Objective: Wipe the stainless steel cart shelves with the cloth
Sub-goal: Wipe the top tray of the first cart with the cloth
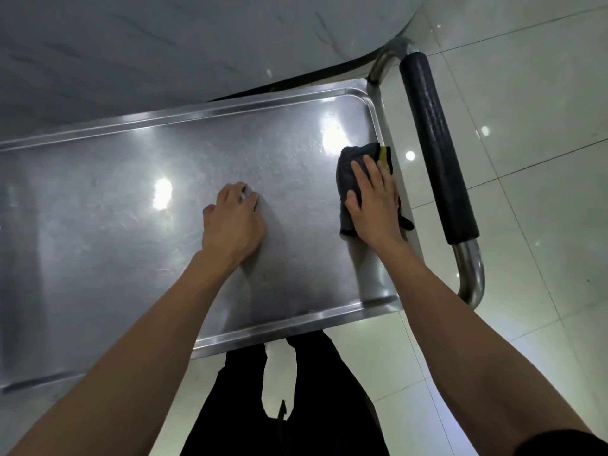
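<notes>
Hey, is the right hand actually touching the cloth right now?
Touching. The head view shows the right hand lying flat on the dark cloth, fingers spread across it, pressing it onto the cart shelf.

Two hands (234, 222) (373, 205), one cloth (349, 172), one shelf (131, 199), one handle (434, 143)
</notes>
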`<state>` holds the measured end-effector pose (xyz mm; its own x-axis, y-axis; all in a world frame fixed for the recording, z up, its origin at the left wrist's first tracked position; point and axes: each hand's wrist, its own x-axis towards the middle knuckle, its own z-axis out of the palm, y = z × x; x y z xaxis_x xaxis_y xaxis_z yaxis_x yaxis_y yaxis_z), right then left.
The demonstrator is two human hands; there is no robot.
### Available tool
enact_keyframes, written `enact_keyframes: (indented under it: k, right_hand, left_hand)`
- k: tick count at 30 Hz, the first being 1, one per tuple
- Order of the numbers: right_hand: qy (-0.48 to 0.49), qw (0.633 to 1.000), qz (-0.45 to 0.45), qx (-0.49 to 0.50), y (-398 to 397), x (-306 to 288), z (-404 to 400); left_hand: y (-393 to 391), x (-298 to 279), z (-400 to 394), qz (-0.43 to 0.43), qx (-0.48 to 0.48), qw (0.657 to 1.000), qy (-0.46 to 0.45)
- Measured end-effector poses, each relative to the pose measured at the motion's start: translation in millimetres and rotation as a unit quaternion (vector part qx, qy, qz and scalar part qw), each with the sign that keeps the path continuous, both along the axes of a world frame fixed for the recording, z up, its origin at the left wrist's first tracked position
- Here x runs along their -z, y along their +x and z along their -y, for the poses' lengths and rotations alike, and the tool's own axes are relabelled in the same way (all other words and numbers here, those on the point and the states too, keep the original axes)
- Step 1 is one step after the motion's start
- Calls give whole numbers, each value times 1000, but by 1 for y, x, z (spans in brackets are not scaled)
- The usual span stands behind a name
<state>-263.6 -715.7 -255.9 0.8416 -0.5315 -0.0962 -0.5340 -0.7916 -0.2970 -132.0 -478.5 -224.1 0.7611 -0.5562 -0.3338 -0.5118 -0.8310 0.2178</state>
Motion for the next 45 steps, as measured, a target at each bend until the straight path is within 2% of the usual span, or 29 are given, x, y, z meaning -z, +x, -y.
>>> enact_keyframes:
  k: [8,13,21,26,30,37,41,45]
  right_hand:
    - [-7,1000,-5,-22,-7,3,-77]
    - [-9,999,2,-40,0,4,-121]
    - [1,996,21,-89,28,3,-206]
    - [14,993,24,-116,42,8,-247]
    - [24,992,33,-122,42,6,-245]
    - [17,991,24,-134,37,3,-233]
    - [5,994,16,-110,24,5,-205]
    - [0,996,3,-93,-5,2,-156]
  left_hand:
    - [10,0,-40,-41,72,995,-53]
    - [-18,-4,-94,22,13,999,-39]
    - [-24,-6,-131,-36,42,998,-9]
    - [-23,-5,-140,-36,40,997,-54]
    - [-26,-4,-147,-12,59,996,-66]
    - [-30,-5,-140,-41,51,998,-11]
    - [-39,-7,-126,-20,46,998,24]
    - [-61,-14,-91,-39,30,999,-2]
